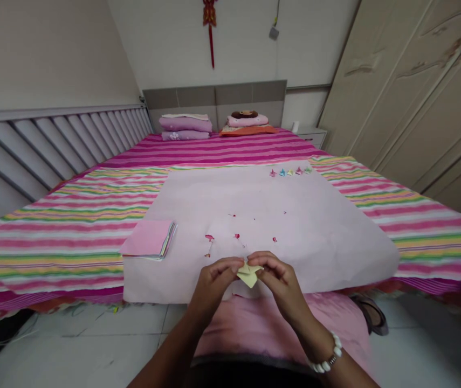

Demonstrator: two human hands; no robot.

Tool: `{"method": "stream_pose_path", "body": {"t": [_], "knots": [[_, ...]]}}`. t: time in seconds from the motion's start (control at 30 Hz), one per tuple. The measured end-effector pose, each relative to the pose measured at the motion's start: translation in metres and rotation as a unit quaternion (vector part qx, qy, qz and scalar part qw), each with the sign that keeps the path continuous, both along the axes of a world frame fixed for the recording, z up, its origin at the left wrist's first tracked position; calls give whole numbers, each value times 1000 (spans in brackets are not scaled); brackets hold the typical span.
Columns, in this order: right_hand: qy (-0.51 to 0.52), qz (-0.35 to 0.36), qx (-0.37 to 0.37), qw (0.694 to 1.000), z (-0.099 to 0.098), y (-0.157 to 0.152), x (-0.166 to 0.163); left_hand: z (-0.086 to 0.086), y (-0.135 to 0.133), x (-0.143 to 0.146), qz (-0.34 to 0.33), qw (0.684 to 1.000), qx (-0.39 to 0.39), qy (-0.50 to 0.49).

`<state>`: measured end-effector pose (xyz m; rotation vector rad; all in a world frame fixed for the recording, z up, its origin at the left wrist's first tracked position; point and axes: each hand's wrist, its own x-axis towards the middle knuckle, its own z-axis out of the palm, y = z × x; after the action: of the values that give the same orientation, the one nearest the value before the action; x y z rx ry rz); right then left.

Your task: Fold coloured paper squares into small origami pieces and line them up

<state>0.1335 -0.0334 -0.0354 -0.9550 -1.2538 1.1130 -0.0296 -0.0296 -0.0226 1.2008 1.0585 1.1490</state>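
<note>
A small pale-yellow folded paper [248, 276] is held between both hands above the near edge of a large white sheet [311, 237]. My left hand [218, 277] pinches its left side between thumb and fingers. On the right side my right hand [276, 275], with a white bead bracelet at the wrist, grips it the same way. The paper's lower end forms a point facing me. A stack of coloured paper [149, 238], pink on top, lies on the left of the sheet. Several small folded paper cranes [290, 172] stand in a row at the far right.
The white sheet has several torn holes [237, 236] showing red beneath. It lies on a bed with a striped cover [76, 215]. Folded bedding [185, 125] sits by the headboard. A metal railing [68, 134] runs along the left, a wardrobe [416, 81] stands right.
</note>
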Motion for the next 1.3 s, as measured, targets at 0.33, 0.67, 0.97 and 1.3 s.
{"method": "stream_pose_path", "body": {"t": [0.33,0.67,0.97,1.3], "knots": [[126,5,-173,977,-4,1,-13,-11,-4,13,98,990,102,5],[56,44,-106,992,-4,5,-9,-3,6,-2,-50,998,-35,29],[100,29,-168,980,-6,4,-9,-9,1,6,13,997,-79,-9],[-1,-12,-81,997,5,3,1,-13,-1,0,-36,997,-33,52]]}}
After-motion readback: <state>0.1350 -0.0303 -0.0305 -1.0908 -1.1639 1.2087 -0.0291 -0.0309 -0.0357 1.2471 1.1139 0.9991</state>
